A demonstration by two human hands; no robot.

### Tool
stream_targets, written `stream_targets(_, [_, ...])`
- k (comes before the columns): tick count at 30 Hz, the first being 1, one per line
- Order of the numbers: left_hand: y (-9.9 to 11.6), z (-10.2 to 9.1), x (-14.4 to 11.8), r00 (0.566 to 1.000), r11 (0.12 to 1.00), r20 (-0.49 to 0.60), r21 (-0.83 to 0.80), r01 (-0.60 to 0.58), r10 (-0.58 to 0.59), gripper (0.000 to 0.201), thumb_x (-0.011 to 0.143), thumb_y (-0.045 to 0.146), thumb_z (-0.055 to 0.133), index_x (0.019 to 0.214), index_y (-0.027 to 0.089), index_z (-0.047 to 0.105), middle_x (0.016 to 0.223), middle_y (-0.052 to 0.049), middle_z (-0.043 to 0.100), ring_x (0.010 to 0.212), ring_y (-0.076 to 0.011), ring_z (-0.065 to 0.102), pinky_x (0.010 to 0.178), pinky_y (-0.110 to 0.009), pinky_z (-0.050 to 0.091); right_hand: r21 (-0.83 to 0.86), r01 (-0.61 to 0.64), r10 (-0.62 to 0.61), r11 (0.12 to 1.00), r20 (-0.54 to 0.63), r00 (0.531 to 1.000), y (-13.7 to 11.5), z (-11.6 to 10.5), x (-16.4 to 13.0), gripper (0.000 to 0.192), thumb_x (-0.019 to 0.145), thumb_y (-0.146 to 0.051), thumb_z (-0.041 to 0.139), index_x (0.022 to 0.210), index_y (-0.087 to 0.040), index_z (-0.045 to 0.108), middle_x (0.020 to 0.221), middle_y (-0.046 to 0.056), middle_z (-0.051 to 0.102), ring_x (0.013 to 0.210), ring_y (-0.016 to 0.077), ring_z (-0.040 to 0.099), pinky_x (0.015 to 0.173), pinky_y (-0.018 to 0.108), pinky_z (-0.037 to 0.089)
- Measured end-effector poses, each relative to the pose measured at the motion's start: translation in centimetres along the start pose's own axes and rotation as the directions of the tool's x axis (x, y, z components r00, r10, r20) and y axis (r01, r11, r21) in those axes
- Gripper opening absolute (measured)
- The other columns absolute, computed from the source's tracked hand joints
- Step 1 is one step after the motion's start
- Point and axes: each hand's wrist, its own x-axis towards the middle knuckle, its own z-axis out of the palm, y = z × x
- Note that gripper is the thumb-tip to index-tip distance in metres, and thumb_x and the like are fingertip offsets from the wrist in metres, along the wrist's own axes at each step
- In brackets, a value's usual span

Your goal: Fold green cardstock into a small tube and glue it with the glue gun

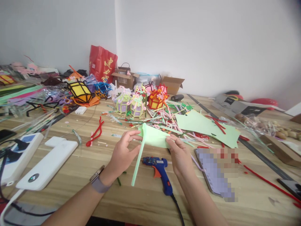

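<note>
Both hands, left hand [122, 153] and right hand [180, 155], pinch the green paper piece [154, 138]; the glue gun [160, 171] lies below, and the cardboard boxes [172, 84] behind seem open.

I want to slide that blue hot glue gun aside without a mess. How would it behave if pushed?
The blue hot glue gun lies flat on its side on the wooden table, so it probably slides rather than rolls or tips. Its black cord trails toward the table's near edge and may drag or swing it round. It looks like rigid plastic, likely light.
</note>
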Motion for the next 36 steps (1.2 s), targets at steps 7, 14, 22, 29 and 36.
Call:
stream_targets(7, [0.3,-0.1,0.1,0.992,0.992,-0.048,0.065,-0.110,0.113,0.022,0.079,0.024,0.063,0.101,0.023,0.062,0.099,-0.006,0.066,0.092,-0.0213,0.065,0.089,-0.038,0.049,0.138,-0.130,0.123,0.982,0.062,0.991,-0.2,0.3,0.1,0.027,0.057,-0.041,0.083,0.076,-0.023,0.075,0.091,0.003,0.071,0.095,0.0214,0.060,0.083,0.035,0.046])
stream_targets(14, [-0.1,-0.5,-0.2,0.909,0.914,-0.101,0.016,-0.405,0.405,0.020,0.082,0.015,0.057,0.098,0.025,0.064,0.110,-0.007,0.058,0.107,-0.0221,0.055,0.093,-0.038,0.045,0.296,-0.189,0.140,0.936,0.181,0.974,-1.1,-0.2,0.7,0.022,0.056,-0.035,0.084,0.069,-0.022,0.072,0.101,0.002,0.069,0.088,0.0170,0.061,0.083,0.030,0.049])
stream_targets(22, [-0.1,0.3,-0.5,0.984,0.946,-0.004,-0.272,-0.174,0.180,0.033,0.087,0.033,0.059,0.117,0.023,0.050,0.106,-0.007,0.054,0.088,-0.0171,0.057,0.080,-0.033,0.048,0.323,-0.276,0.199,0.905,0.251,0.947,-0.6,-0.2,0.9,0.022,0.059,-0.035,0.083,0.072,-0.023,0.069,0.077,-0.001,0.068,0.068,0.0142,0.059,0.068,0.028,0.051])
stream_targets(29, [-0.2,1.2,-1.1,0.939,0.950,-0.159,-0.029,-0.312,0.304,0.069,0.069,0.046,0.078,0.125,0.026,0.041,0.111,-0.007,0.045,0.092,-0.0188,0.051,0.083,-0.035,0.043,0.266,-0.302,0.255,0.916,0.196,0.947,0.3,0.3,0.5,0.023,0.060,-0.031,0.084,0.076,-0.022,0.070,0.088,-0.001,0.072,0.077,0.0143,0.063,0.072,0.027,0.051])
stream_targets(36, [0.2,1.6,-1.4,0.956,0.982,-0.225,0.058,-0.181,0.189,0.051,0.070,0.040,0.078,0.102,0.024,0.042,0.096,-0.001,0.045,0.087,-0.0176,0.047,0.079,-0.033,0.041,0.261,-0.247,0.201,0.933,0.190,0.961,0.5,0.6,0.1,0.020,0.063,-0.033,0.083,0.077,-0.024,0.072,0.095,0.001,0.073,0.086,0.0168,0.064,0.080,0.030,0.051])
